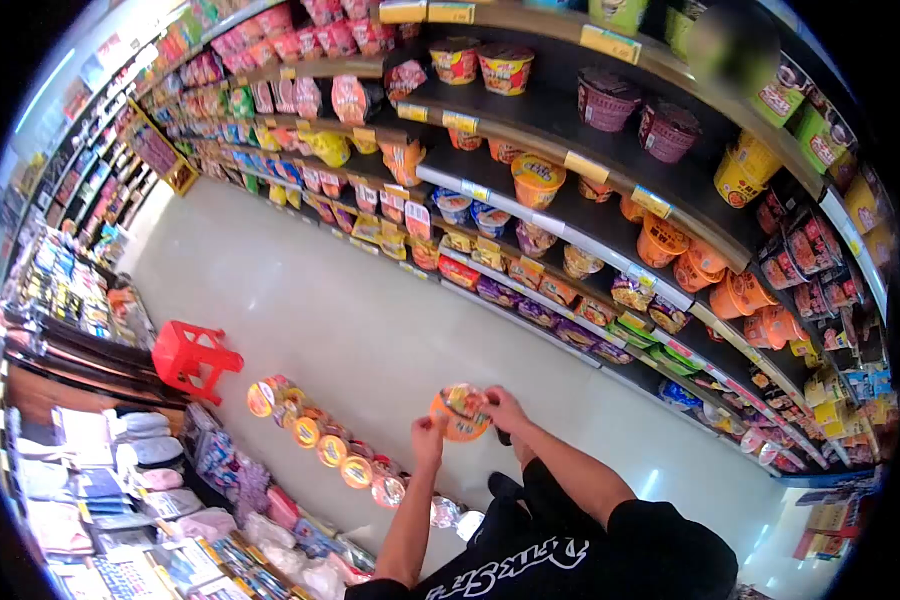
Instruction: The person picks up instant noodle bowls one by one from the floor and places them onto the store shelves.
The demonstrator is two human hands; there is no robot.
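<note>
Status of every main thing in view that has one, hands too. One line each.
Orange round printed tub: between the hands, printed face toward camera
Bare left hand: fingers curled at the tub's left edge, grip unclear
Bare right hand: fingers gripping the tub's right side
Red plastic stool: looks upright, on floor
Row of round-ended tubs: lined up on floor
Two purple tubs: upright on shelf, apart

Tiered shop shelving (545, 100) rises before me at upper right; glossy pale floor (320, 280) spans the centre, a red plastic stool (192, 358) standing at left.
</note>
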